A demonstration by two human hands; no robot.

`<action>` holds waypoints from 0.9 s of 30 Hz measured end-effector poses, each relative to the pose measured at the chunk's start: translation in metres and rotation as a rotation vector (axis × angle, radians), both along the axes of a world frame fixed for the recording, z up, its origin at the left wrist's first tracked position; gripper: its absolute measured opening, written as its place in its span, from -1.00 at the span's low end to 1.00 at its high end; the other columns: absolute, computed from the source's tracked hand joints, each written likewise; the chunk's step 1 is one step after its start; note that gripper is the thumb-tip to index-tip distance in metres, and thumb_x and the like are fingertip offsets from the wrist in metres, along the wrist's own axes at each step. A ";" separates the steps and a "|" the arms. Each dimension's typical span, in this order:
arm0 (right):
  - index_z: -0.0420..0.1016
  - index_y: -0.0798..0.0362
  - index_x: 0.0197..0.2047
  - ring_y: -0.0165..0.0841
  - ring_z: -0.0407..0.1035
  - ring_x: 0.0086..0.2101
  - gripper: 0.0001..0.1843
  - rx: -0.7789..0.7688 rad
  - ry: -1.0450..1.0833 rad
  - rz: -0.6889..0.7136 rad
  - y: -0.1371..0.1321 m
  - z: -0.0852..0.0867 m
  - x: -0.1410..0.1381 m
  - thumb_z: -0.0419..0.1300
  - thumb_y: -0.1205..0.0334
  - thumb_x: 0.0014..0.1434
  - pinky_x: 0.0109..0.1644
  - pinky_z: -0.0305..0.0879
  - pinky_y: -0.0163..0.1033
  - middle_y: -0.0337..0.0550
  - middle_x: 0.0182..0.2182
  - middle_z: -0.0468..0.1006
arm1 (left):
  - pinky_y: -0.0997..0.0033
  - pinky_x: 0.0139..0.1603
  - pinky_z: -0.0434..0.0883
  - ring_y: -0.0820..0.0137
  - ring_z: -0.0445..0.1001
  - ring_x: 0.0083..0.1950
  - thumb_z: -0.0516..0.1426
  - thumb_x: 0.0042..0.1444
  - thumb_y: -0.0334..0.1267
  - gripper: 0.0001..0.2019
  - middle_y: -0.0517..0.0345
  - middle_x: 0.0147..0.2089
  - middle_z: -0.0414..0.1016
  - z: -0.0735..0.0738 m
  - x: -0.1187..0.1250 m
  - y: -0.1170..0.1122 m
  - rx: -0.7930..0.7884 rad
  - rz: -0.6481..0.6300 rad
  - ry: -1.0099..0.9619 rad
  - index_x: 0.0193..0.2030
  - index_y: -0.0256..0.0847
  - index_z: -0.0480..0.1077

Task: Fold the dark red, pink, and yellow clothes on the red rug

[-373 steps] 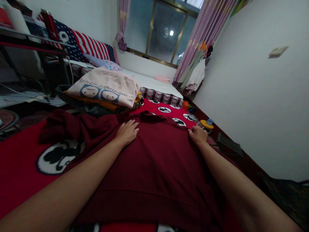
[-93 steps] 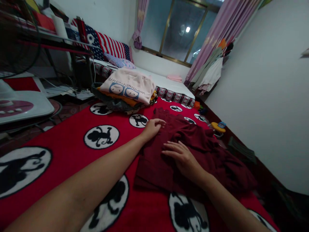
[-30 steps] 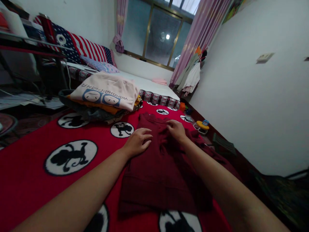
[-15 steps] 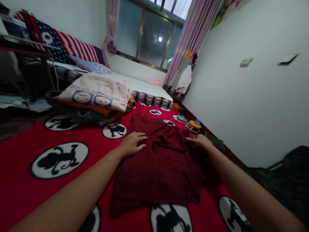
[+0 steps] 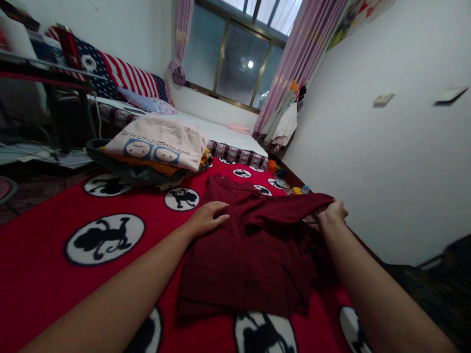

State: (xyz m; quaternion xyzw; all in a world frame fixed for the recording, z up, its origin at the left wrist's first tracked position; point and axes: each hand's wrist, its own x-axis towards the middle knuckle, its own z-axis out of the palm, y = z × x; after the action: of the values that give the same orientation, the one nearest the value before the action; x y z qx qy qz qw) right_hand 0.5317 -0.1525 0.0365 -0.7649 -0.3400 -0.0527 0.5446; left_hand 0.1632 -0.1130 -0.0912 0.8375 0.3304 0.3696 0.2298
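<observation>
A dark red long-sleeved top lies spread on the red blanket, its hem towards me. My left hand rests flat on the top's left edge, fingers stretched out over the cloth. Off to the right, my right hand is closed on the end of one sleeve and holds it up, pulled out from the body of the garment. The fabric under that raised sleeve is bunched in shadow.
A pile of folded clothes with a pale pink printed top stands at the far left of the blanket. Behind it is a low bed. A desk is on the left, a white wall on the right.
My right hand has moved right and drawn the sleeve out and up; before, the sleeve lay folded over the top. My left hand stays on the top. The view has shifted slightly.
</observation>
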 end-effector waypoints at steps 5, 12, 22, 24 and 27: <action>0.31 0.13 -0.05 -0.33 0.50 -0.21 -0.65 0.302 0.292 0.102 0.028 0.023 -0.083 -0.18 0.24 0.22 -0.25 0.47 -0.28 0.03 -0.11 0.51 | 0.19 0.24 0.30 0.18 0.35 0.26 -0.05 0.20 0.19 -0.32 -0.17 0.25 0.35 0.010 -0.010 0.010 -0.275 0.168 -0.589 0.26 -0.29 0.26; 0.38 -0.01 -0.12 -0.28 0.43 0.00 -0.56 0.166 0.250 1.102 0.014 -0.011 -0.217 0.07 -0.20 0.18 0.03 0.36 -0.18 -0.12 -0.01 0.52 | 0.21 0.12 0.42 0.19 0.41 0.21 -0.30 0.23 0.28 -0.25 -0.19 0.25 0.34 0.022 -0.066 0.023 -0.511 0.289 -1.065 0.34 -0.19 0.10; 0.46 0.05 -0.34 -0.33 0.48 -0.41 -0.68 -0.267 -0.073 0.845 0.016 -0.033 -0.138 0.30 -0.01 -0.07 -0.32 0.34 -0.28 -0.17 -0.42 0.58 | 0.09 0.20 0.32 0.02 0.39 0.19 0.28 -0.09 -0.02 -0.32 -0.22 0.14 0.42 0.001 -0.071 0.038 -0.072 0.711 -0.253 0.16 -0.30 0.32; 0.51 0.01 -0.42 -0.33 0.46 -0.40 -0.74 -0.614 -0.345 0.832 0.006 -0.024 -0.129 0.39 0.08 -0.16 -0.34 0.28 -0.30 -0.23 -0.46 0.57 | 0.07 0.19 0.32 -0.02 0.38 0.20 0.27 -0.06 0.02 -0.30 -0.27 0.15 0.41 0.001 -0.070 0.034 -0.005 0.764 -0.039 0.19 -0.32 0.30; 0.55 -0.06 -0.44 -0.28 0.48 -0.33 -0.74 -0.973 -0.627 0.740 -0.007 -0.017 -0.132 0.46 0.11 -0.26 -0.33 0.23 -0.29 -0.26 -0.40 0.61 | 0.07 0.11 0.38 -0.05 0.43 0.14 0.25 0.00 -0.01 -0.29 -0.30 0.12 0.43 0.002 -0.070 0.027 -0.010 0.792 0.146 0.25 -0.32 0.24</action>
State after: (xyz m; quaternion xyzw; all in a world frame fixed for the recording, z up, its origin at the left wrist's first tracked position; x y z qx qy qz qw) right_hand 0.3996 -0.1598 0.0199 -0.7045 -0.7055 0.0765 -0.0031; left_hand 0.0937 -0.0858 -0.0887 0.6682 0.6449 0.3676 0.0494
